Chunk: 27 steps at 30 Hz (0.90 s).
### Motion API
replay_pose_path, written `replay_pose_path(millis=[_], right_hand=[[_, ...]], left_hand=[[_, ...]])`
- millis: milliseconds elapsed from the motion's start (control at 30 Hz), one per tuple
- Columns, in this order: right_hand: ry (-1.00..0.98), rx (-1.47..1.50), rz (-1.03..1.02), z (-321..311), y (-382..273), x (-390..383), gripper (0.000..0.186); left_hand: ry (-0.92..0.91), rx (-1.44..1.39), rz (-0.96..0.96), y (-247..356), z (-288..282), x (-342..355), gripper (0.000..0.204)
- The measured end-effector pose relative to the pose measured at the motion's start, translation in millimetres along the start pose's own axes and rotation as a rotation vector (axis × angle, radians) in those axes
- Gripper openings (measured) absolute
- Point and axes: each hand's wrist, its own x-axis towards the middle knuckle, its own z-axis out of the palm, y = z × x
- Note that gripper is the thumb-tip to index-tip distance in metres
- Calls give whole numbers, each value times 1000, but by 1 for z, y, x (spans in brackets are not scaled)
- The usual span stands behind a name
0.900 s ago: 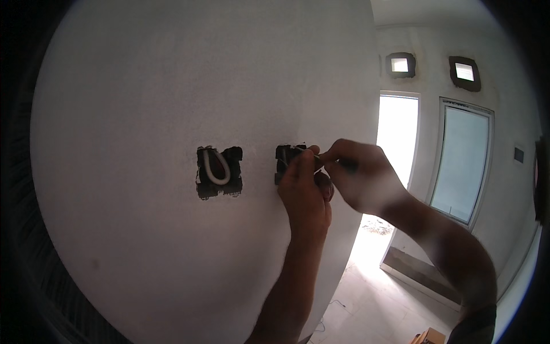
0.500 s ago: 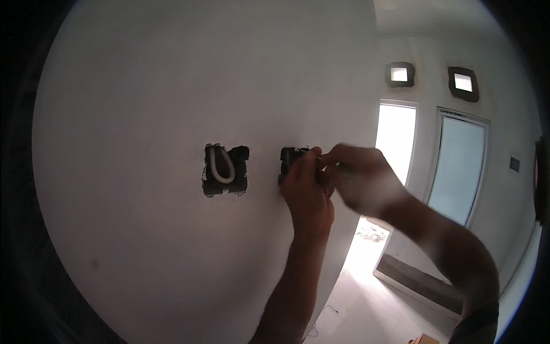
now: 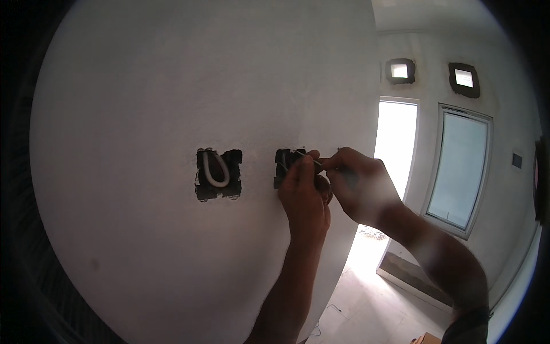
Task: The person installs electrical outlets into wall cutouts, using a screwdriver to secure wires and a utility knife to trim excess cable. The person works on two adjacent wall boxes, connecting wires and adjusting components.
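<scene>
A square cut-out box (image 3: 232, 166) in the white wall (image 3: 143, 103) holds a looped pale cable (image 3: 220, 180). Over a second, similar dark box (image 3: 281, 167) to its right, my left hand (image 3: 303, 195) has its fingers curled, covering much of the opening and whatever they hold. A thin, light wire (image 3: 316, 162) runs from this box between my hands. Beside the left hand, my right hand (image 3: 364, 186) pinches that wire, its fingers closed; anything else in its palm is too dim to make out.
At the right stand a bright doorway (image 3: 395, 126), a frosted panel in a white frame (image 3: 458, 166) and two small openings (image 3: 399, 71) high up. A thin cable (image 3: 335, 308) and a cardboard box (image 3: 427, 338) lie on the pale floor (image 3: 401, 307).
Both hands stay at the right-hand box in much the same grip. My right hand and forearm have shifted slightly downward, and the whole view has moved a little.
</scene>
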Motion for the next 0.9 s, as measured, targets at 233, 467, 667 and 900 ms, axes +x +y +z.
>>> replay_pose_path(millis=[233,467,667,900], right_hand=[[-59,-122,-108,3,7,-1,18],[-34,-840,-536,2,12,-5,11],[-204,-217,119,-17,-12,25,16],[-166,302,457,-28,-3,20,19]], left_hand=[[-10,27,0,-2,-5,0,25],[-109,-54,62,-9,-7,0,23],[-39,-163,-28,-9,0,9,22],[29,-81,-3,-1,8,3,22]])
